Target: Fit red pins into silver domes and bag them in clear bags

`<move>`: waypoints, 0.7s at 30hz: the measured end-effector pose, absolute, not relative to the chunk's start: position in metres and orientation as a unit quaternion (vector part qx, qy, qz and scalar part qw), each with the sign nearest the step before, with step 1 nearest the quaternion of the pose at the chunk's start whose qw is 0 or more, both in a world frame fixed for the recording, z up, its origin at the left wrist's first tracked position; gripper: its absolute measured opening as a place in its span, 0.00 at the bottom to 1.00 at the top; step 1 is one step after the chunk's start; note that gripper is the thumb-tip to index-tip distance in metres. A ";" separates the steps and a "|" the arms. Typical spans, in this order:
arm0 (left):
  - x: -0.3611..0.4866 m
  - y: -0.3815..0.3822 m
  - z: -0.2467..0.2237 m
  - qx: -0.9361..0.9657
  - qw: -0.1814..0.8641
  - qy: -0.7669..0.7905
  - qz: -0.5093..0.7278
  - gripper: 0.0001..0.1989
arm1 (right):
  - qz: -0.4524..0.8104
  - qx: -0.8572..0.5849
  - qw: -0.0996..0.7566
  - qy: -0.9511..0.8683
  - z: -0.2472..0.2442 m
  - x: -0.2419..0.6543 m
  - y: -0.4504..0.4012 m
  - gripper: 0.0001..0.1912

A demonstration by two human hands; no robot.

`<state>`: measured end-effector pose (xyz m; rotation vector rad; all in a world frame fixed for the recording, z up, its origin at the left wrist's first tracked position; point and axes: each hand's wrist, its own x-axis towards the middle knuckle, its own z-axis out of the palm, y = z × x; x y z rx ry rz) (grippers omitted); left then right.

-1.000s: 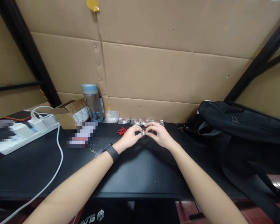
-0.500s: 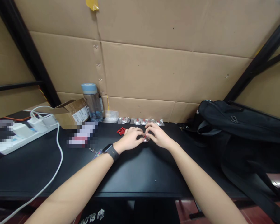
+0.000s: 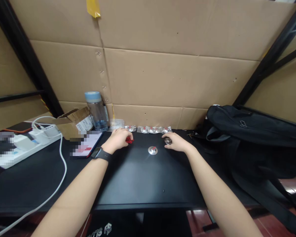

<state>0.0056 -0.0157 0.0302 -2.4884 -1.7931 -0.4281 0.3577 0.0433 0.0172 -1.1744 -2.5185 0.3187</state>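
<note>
My left hand [image 3: 118,139] is at the left of the black table, its fingers curled down over a small bundle of red cord [image 3: 129,140]. Most of the bundle is hidden under the fingertips. Between my hands lies a small shiny metal disc [image 3: 153,150], like a finger cymbal, with a domed middle and a bit of red cord on top. On the right, my right hand [image 3: 177,143] has thumb and fingers closed around the edges of a second, darker-looking metal disc [image 3: 167,141], close to the tabletop.
Several discs in clear wrappers [image 3: 151,130] line the cardboard wall. Leftward stand a water bottle [image 3: 96,112], an open cardboard box [image 3: 74,123], a phone [image 3: 88,144] and a power strip [image 3: 27,144] with a white cable. A black bag [image 3: 256,131] fills the right side.
My hands have parted from the disc at the middle, which now lies uncovered. The left hand moved left onto the red cord; the right moved right to the second disc.
</note>
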 end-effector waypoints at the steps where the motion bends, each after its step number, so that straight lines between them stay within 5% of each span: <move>1: 0.002 -0.015 0.030 -0.802 0.023 -0.583 -0.128 0.14 | 0.115 -0.430 0.162 -0.881 0.015 0.363 0.047 0.26; 10: 0.006 -0.011 0.020 -0.810 0.030 -0.568 -0.142 0.03 | 0.137 -0.463 0.158 -0.861 0.012 0.369 0.053 0.17; 21: 0.010 -0.009 0.017 -0.803 0.030 -0.565 -0.187 0.07 | 0.163 -0.471 0.185 -0.847 0.018 0.373 0.051 0.19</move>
